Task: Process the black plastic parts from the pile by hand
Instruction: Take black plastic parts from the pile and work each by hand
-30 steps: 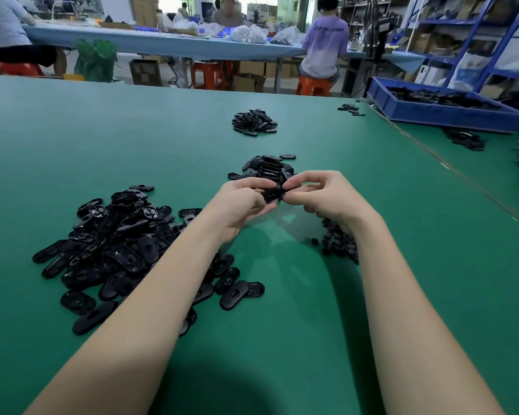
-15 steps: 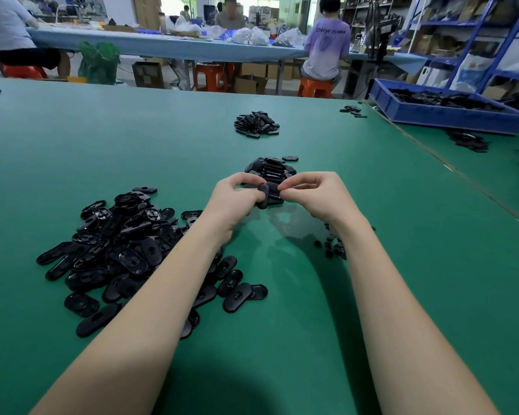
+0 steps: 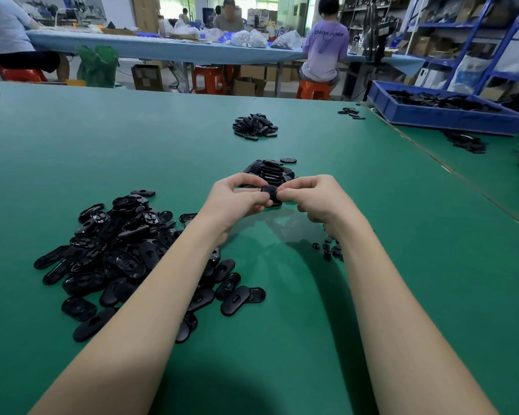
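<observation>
Head view: one black part (image 3: pixel 271 195) pinched between left hand (image 3: pixel 237 202) and right hand (image 3: pixel 321 202), raised slightly since a second ago; working judged underway, pile (image 3: pixel 126 250) near tabletop's left edge largely untouched.

A large pile of plastic parts (image 3: pixel 123 253) is lying on the table (image 3: pixel 102 145) at left; a smaller stack (image 3: pixel 270 170) is sitting beyond both hands, another heap (image 3: pixel 254 127) farther back, a bin (image 3: pixel 444 115) at far right.

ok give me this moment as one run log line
left hand: pinches part | right hand: pinches same part | pile: left, on table | done stack: behind hands
</observation>
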{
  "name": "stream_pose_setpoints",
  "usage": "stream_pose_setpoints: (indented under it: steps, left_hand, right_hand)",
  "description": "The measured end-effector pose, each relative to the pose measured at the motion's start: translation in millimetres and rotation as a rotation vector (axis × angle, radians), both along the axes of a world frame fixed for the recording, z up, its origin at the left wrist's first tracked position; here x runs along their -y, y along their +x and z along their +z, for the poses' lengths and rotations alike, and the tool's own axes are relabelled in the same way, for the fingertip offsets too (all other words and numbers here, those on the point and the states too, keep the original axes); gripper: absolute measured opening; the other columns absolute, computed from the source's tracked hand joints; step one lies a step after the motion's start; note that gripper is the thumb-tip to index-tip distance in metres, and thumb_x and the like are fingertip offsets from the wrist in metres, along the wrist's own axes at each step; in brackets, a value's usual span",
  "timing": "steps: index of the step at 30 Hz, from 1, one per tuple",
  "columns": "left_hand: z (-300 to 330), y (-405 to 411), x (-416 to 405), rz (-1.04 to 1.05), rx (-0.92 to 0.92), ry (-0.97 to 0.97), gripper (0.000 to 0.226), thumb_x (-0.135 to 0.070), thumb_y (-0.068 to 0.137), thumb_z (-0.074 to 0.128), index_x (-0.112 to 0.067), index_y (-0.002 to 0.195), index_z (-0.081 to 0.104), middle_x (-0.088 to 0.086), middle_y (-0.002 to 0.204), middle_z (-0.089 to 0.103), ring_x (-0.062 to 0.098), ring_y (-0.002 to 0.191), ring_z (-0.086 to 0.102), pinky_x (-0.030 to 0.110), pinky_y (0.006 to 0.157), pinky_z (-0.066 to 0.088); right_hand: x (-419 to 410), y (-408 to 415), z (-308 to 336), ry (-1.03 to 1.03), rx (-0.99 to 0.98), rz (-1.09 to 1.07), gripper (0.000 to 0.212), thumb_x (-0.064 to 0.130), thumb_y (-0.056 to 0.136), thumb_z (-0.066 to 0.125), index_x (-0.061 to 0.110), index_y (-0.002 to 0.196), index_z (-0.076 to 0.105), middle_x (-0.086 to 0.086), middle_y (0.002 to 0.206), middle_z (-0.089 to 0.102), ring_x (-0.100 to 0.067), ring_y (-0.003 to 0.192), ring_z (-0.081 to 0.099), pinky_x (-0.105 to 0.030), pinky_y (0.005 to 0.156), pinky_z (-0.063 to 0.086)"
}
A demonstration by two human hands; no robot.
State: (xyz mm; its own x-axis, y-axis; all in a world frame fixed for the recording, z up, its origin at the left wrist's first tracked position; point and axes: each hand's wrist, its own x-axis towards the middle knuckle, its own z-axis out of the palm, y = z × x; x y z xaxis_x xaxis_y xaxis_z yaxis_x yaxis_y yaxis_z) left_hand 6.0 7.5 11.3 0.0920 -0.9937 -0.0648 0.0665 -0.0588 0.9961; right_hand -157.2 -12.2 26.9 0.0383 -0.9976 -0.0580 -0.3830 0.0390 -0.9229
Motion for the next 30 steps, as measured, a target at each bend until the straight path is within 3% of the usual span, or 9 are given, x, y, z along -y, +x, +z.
stream_pose_setpoints:
  steps: [6,10,13,17,21,26,30]
  left_hand:
    - [0.6,-0.6,-1.2,-0.038,0.025,-0.021,0.027,0.012,0.08,0.07,-0.012,0.093,0.069,0.016,0.09,0.074,0.021,0.079,0.067,0.022,0.077,0.058]
    - [-0.4,0.4,-1.1,-0.058,0.029,-0.027,0.027,0.012,0.081,0.07,-0.013,0.092,0.068,0.018,0.089,0.075,0.022,0.08,0.068,0.024,0.078,0.058]
    - [-1.1,1.1,-0.3,-0.064,0.03,-0.034,0.027,0.011,0.081,0.07,-0.012,0.093,0.07,0.016,0.089,0.076,0.022,0.081,0.069,0.024,0.079,0.059]
    - [-1.9,2.6,0.5,-0.087,0.019,-0.021,0.026,0.01,0.082,0.07,-0.013,0.091,0.07,0.013,0.085,0.076,0.023,0.083,0.068,0.026,0.082,0.058]
    - [-0.9,4.7,0.8,-0.088,-0.028,0.005,0.025,0.012,0.084,0.066,-0.012,0.091,0.068,0.015,0.082,0.074,0.023,0.08,0.068,0.024,0.077,0.059]
    - [-0.3,5.5,2.5,-0.089,-0.111,0.07,0.026,0.012,0.087,0.063,-0.011,0.099,0.066,0.014,0.08,0.073,0.018,0.072,0.071,0.019,0.064,0.056]
    - [-1.9,4.1,2.0,-0.104,-0.066,0.077,0.021,0.007,0.088,0.066,-0.01,0.1,0.07,0.012,0.08,0.073,0.014,0.069,0.069,0.018,0.065,0.056]
  right_hand:
    - [1.9,-1.2,-3.1,0.006,0.008,-0.026,0.003,0.02,0.082,0.078,0.022,0.08,0.08,0.005,0.058,0.054,-0.012,0.052,0.032,-0.015,0.037,0.024]
    - [4.2,-2.4,-2.9,-0.022,-0.021,-0.002,0.004,0.02,0.083,0.079,0.023,0.08,0.079,0.019,0.044,0.053,0.002,0.041,0.045,-0.008,0.036,0.027]
    - [4.9,-2.9,-1.7,-0.047,-0.041,0.013,0.007,0.019,0.084,0.079,0.024,0.079,0.078,0.023,0.04,0.052,0.012,0.037,0.045,-0.004,0.036,0.027]
    - [3.1,-2.3,-1.8,-0.065,-0.028,0.002,0.008,0.015,0.082,0.081,0.021,0.085,0.076,0.022,0.039,0.048,0.007,0.033,0.044,-0.006,0.035,0.027]
    - [2.6,-4.2,-0.7,-0.058,-0.031,-0.002,0.014,0.021,0.079,0.085,0.022,0.091,0.078,0.017,0.054,0.053,0.005,0.035,0.044,-0.007,0.036,0.027]
    - [0.7,-8.2,-3.3,0.033,0.015,0.025,0.017,0.038,0.073,0.089,0.026,0.081,0.08,0.009,0.068,0.061,-0.012,0.065,0.043,-0.017,0.043,0.03]
    - [1.4,-5.2,-5.8,0.003,0.014,0.048,0.016,0.034,0.075,0.089,0.022,0.081,0.08,0.015,0.054,0.058,-0.003,0.047,0.04,-0.012,0.04,0.029]
